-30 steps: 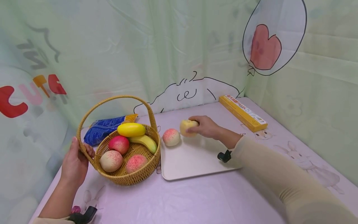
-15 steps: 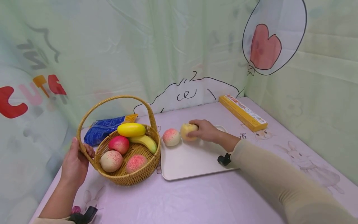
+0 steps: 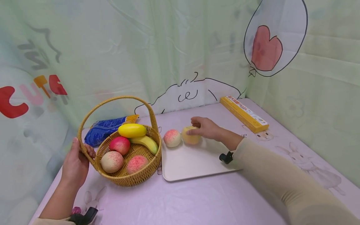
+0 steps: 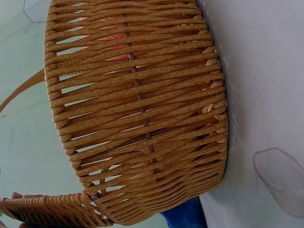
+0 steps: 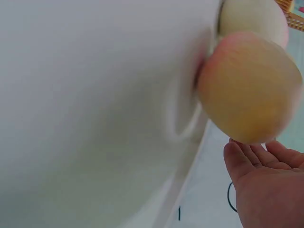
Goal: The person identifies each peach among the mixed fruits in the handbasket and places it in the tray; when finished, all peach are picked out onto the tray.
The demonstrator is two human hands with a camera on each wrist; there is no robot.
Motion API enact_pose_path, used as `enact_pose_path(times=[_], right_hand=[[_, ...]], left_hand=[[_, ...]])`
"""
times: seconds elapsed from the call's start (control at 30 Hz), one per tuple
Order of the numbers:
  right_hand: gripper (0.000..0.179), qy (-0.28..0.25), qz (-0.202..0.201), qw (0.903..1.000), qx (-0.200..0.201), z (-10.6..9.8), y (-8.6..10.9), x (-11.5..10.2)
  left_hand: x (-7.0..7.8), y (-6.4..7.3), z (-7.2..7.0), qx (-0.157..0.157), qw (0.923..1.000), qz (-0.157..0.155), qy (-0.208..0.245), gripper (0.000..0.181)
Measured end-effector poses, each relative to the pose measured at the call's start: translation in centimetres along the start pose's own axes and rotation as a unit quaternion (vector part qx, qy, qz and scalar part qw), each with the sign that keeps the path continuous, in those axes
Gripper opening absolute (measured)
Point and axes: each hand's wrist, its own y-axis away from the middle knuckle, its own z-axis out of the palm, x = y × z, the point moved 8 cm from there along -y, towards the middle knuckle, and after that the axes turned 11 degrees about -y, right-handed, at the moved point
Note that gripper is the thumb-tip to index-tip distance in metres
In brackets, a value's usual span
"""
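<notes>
From where I stood, the step in hand looked to be the setting down of a yellow fruit (image 3: 192,139), apple or peach I couldn't say, on the white tray (image 3: 191,165). It sat toward the tray's far left, just beside a pink-topped peach (image 3: 172,138). The right hand (image 3: 208,128) was at the fruit with its fingers parted, the forefinger raised over the top and the thumb across the front. I saw no firm hold, though whether a fingertip brushed the skin I couldn't tell.

The left hand (image 3: 76,162) had its fingers curled round the foot of the handle (image 3: 153,118) of the wicker basket (image 3: 132,180), steadying it, I guessed. In there lay a mango (image 3: 132,130), a banana (image 3: 144,144), a red apple (image 3: 119,145), a pale peach (image 3: 112,162) and a pink peach (image 3: 137,164).

To my mind, the next move called for the right hand to lift back gently, thumb clear, without rolling the fruit against its neighbour. After that, reaching over to the basket seemed the natural thing, the left hand keeping its grip.
</notes>
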Motion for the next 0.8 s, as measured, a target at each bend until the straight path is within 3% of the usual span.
enact_pose_path(times=[0.33,0.8], right_hand=[[0.087,-0.021,-0.016,0.9995,-0.016,-0.4,0.8,-3.4],[0.083,-0.065,-0.054,0.9949,-0.055,1.8,0.7,-7.6]], left_hand=[[0.0,0.0,-0.1,-0.001,1.0,0.003,0.008,0.04],[0.3,0.1,0.2,-0.004,0.9999,0.004,0.012,0.043]])
